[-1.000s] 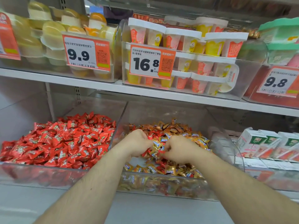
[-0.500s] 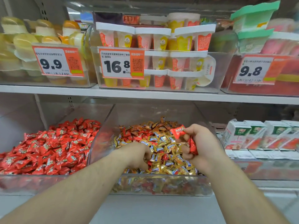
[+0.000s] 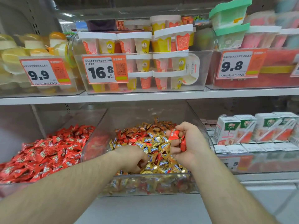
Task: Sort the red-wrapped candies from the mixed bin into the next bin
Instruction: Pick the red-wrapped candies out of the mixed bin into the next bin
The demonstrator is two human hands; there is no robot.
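A long shelf (image 3: 145,96) is seen across the middle of the frame, with tubs and price tags on it. Below it, at the lower left of the frame, a clear bin of red candies (image 3: 48,149) is set. Just beside it, in the lower middle, the mixed bin (image 3: 145,185) is set, filled with gold, orange and red wrappers. Small juice cartons (image 3: 252,130) are stacked at the right.

The right hand (image 3: 186,143) is held up above the right part of the mixed bin. Its fingers are curled around a few red-wrapped candies (image 3: 175,135), and one more is pinched lower in the same fist. The left hand (image 3: 134,159) is dug into the pile at the front of the mixed bin. Its fingers are curled down among the wrappers, but what is gripped cannot be told.

The red bin lies to the left of the full right hand, across the whole mixed bin and past the left hand. The left hand is nearer to it, so a long sideways reach is probably needed.
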